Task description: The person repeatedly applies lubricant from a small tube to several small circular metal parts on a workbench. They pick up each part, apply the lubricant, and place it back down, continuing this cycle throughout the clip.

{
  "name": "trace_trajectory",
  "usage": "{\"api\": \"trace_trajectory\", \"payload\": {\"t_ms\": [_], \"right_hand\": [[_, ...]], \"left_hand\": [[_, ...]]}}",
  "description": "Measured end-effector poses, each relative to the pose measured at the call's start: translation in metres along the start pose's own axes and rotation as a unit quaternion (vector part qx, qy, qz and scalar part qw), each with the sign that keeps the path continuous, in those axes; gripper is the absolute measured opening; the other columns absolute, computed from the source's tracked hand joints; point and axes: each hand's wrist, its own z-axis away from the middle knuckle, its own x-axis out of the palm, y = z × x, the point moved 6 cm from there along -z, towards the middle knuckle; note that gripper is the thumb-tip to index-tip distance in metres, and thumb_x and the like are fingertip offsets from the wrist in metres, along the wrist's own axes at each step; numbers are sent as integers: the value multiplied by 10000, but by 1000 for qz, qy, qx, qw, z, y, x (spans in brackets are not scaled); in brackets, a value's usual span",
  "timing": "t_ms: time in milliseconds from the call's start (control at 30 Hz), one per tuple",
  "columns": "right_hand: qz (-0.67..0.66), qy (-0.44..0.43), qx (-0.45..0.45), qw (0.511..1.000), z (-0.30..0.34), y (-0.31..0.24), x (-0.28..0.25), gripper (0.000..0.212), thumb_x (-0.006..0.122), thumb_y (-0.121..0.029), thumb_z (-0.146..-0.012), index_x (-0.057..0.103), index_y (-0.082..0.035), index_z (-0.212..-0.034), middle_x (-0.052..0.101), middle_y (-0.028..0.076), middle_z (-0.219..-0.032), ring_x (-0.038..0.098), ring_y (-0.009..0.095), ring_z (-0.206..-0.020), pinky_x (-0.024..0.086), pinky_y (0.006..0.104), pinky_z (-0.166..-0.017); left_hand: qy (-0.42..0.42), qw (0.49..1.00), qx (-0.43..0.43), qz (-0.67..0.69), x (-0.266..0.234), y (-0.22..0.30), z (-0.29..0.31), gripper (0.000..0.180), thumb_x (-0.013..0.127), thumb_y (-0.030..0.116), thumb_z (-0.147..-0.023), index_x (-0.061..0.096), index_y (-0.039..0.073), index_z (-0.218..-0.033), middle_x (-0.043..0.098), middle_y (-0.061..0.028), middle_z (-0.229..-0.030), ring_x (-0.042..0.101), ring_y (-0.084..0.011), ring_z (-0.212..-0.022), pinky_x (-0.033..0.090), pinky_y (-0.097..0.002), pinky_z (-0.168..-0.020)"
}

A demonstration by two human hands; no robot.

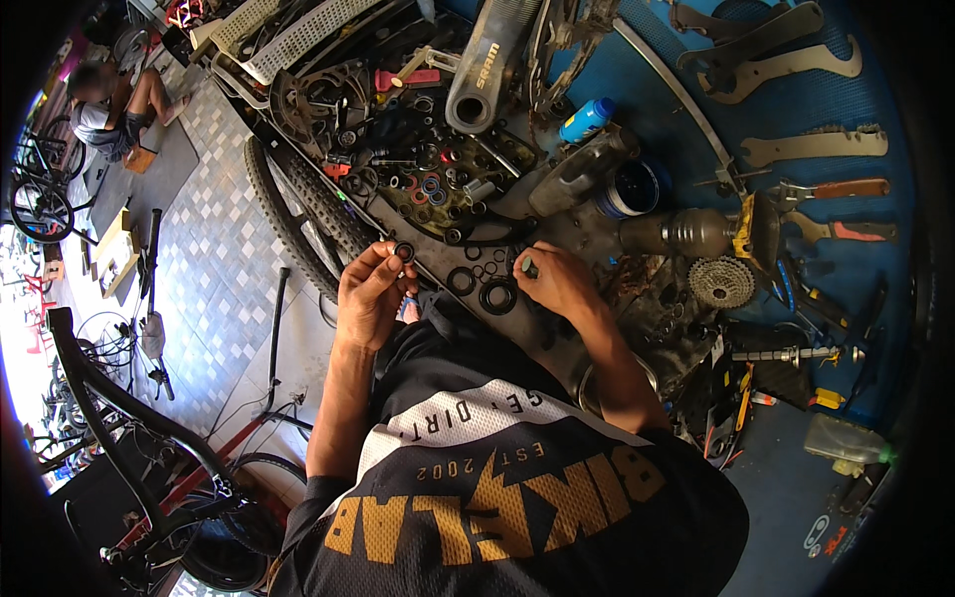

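Note:
My left hand (366,298) is raised at the bench's edge, its thumb and fingers closed on a small dark ring (403,251) that looks like a bearing. To the right, my right hand (559,284) is curled round a small grey-green cylindrical piece (529,268); only its end shows. Between the hands, several black rings lie on the bench, among them a large ring (497,296) close to my right hand and another ring (461,281) to its left. Smaller rings are scattered beside these.
Beyond my hands lie a grey crank arm (476,99), loose bike parts, a blue bottle (587,119) and a dark tub (637,189). A cassette (721,284) and wrenches (816,147) are at right. Left are tyres (298,219), a black bike frame (109,398) and a seated person (109,109).

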Motion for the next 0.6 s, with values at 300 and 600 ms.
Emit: {"api": "trace_trajectory", "payload": {"t_ms": [300, 600], "right_hand": [[1, -30, -40, 999, -5, -20, 30, 144, 722, -261, -873, 721, -171, -986, 661, 40, -977, 697, 286, -843, 553, 424, -747], [-126, 40, -9, 991, -10, -26, 5, 103, 712, -200, -906, 705, -119, -970, 698, 59, -903, 689, 235, -777, 536, 367, -710]], "left_hand": [[-23, 999, -30, 29, 3, -5, 3, 173, 689, 137, -988, 678, 35, -1128, 688, -40, -1045, 639, -157, -913, 507, -334, -764], [-32, 998, -31, 43, 9, -8, 8, 166, 687, 158, -992, 707, 46, -1113, 709, -48, -1029, 636, -149, -891, 498, -315, -761]]}}
